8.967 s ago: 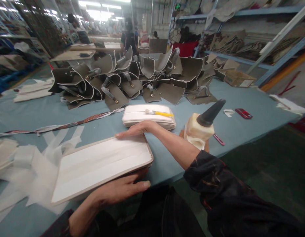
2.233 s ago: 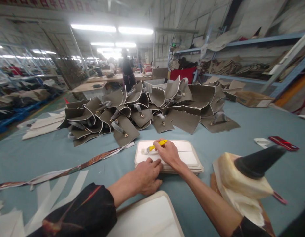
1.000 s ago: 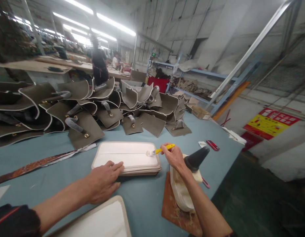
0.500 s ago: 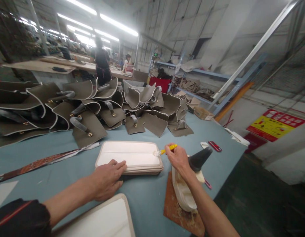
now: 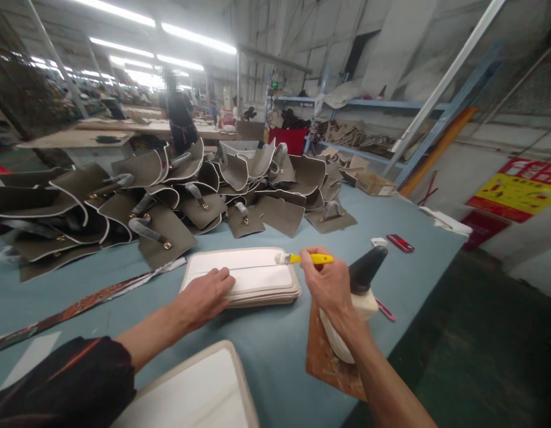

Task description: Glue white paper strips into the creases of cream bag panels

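A stack of white panels [image 5: 252, 276] with beige edging lies on the blue-green table, a line running lengthwise across the top one. My left hand [image 5: 208, 295] is at its front edge, fingers bent over the top panel; its thumb is hidden. My right hand [image 5: 326, 279] grips a yellow-handled brush [image 5: 317, 259], whose pale bristles touch the top panel near its right end, close to the line. Under my right forearm stands a whitish container [image 5: 335, 339] on a stained brown board [image 5: 317, 351], with a dark cone [image 5: 368, 268] at its top.
Another white panel [image 5: 204, 392] lies at the near edge. Beyond the stack are heaped grey-brown bag pieces [image 5: 168, 229] with wrapped handles. A patterned strip [image 5: 92, 302] lies left; a red-and-black object [image 5: 400, 243] and a pink-handled tool [image 5: 386, 310] lie right. A person [image 5: 179, 113] stands farther back.
My left fingers have gone from stretched out to bent at the stack's edge. The brush has shifted slightly along the top panel, its handle now lying flatter. The whole view has shifted a little.
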The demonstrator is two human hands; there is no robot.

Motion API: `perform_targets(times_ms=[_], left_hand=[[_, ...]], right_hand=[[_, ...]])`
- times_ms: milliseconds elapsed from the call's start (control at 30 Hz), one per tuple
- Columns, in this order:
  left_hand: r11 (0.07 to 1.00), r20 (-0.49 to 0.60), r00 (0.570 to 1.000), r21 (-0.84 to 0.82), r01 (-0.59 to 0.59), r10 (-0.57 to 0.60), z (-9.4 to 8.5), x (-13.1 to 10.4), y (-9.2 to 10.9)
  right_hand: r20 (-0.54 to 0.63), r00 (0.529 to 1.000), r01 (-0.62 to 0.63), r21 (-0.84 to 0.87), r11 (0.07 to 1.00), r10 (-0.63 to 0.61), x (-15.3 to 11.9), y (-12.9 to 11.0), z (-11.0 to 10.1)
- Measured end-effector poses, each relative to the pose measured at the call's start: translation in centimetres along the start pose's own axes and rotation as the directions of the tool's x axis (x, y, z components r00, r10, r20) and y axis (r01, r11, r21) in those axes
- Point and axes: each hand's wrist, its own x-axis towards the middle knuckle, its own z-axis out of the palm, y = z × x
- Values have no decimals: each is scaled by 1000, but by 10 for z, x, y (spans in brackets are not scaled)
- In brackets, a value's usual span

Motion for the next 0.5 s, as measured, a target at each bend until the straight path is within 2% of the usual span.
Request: perform_targets(times_ms=[100,167,367,500], left_hand=[[999,8,1000,37,21,-21,6,3,1],[998,14,1000,50,25,-26,9,5,2],[998,4,999,27,50,-50,8,4,6],[991,-75,989,-34,128,-130,-6,-4,-11]], right_hand=[[30,996,-93,256,962,88,-18,8,4],[55,987,-158,364,918,148,-28,13,6],[89,968,-246,528,813,235,-49,22,9],[113,944,-311,610,729,309,-59,28,5]])
